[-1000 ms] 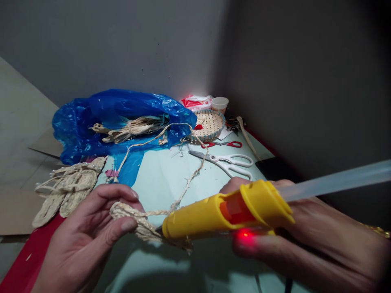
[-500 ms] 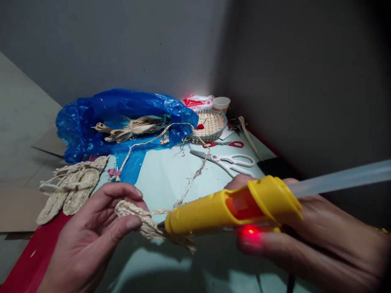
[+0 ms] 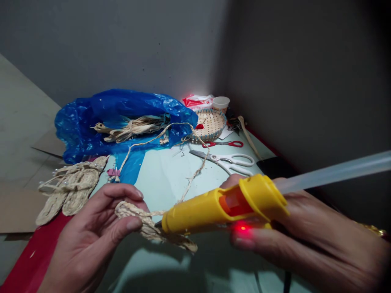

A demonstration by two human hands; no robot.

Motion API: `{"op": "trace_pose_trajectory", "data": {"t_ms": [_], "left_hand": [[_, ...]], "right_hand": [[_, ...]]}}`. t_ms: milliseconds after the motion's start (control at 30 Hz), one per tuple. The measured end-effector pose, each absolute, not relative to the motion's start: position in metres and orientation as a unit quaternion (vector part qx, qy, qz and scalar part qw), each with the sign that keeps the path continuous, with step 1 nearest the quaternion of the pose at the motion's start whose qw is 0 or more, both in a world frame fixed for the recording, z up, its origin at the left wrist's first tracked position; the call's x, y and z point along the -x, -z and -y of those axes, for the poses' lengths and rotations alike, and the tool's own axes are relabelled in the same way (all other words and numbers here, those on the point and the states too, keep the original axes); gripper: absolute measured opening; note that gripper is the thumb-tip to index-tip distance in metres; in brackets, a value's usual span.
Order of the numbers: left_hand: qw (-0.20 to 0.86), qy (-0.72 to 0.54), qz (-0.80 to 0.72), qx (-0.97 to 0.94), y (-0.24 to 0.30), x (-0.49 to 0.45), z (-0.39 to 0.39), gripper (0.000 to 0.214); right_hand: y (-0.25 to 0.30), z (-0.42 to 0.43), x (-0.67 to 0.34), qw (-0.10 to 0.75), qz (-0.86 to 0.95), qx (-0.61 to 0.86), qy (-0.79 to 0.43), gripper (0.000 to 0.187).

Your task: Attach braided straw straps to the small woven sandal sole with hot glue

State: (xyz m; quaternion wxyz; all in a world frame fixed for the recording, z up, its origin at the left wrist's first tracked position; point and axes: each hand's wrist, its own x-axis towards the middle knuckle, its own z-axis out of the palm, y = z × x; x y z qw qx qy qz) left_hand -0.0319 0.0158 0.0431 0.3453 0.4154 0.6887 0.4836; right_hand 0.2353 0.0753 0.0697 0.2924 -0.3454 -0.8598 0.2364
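Observation:
My left hand [image 3: 104,232] is closed on a coiled piece of braided straw cord [image 3: 131,209], pinched between thumb and fingers. My right hand [image 3: 293,232] grips a yellow hot glue gun [image 3: 195,209], its red light lit under the body and a clear glue stick [image 3: 332,173] sticking out of the back. The gun's dark nozzle points left at the braided piece; whether it touches is hard to make out. From the piece a loose length of straw cord [image 3: 198,171] runs up across the table toward the blue bag. The gun's body hides part of the braid.
A blue plastic bag [image 3: 79,118] holds a bundle of dry straw [image 3: 134,128]. Woven straw sandal-like pieces with beads [image 3: 73,185] lie at left. White-handled scissors [image 3: 235,160], red-handled scissors [image 3: 235,143], a woven basket [image 3: 214,124] and a paper cup [image 3: 221,103] stand behind.
My right hand and the glue gun have shifted slightly left, the nozzle moving a little along the braid. My left hand stays nearly still with the braided piece.

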Motion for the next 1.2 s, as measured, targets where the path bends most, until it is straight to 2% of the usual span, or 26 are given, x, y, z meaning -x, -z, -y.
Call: {"op": "trace_pose_trajectory", "data": {"t_ms": [167,400,933,1200], "left_hand": [[0.340,-0.480,-0.689,-0.423,-0.041,0.036,-0.016,0.037],[0.319,-0.482,-0.688,-0.439,-0.039,0.039,-0.021,0.033],[0.325,-0.484,-0.693,-0.426,-0.042,0.041,-0.021,0.036],[0.320,-0.491,-0.686,-0.431,-0.041,0.041,-0.022,0.037]], "right_hand": [[-0.070,-0.078,-0.237,0.291,0.863,0.339,-0.236,0.032],[-0.068,-0.076,-0.242,0.258,0.881,0.326,-0.224,0.035],[-0.066,-0.074,-0.243,0.263,0.885,0.335,-0.188,0.032],[-0.070,-0.076,-0.240,0.270,0.887,0.330,-0.178,0.039]]}}
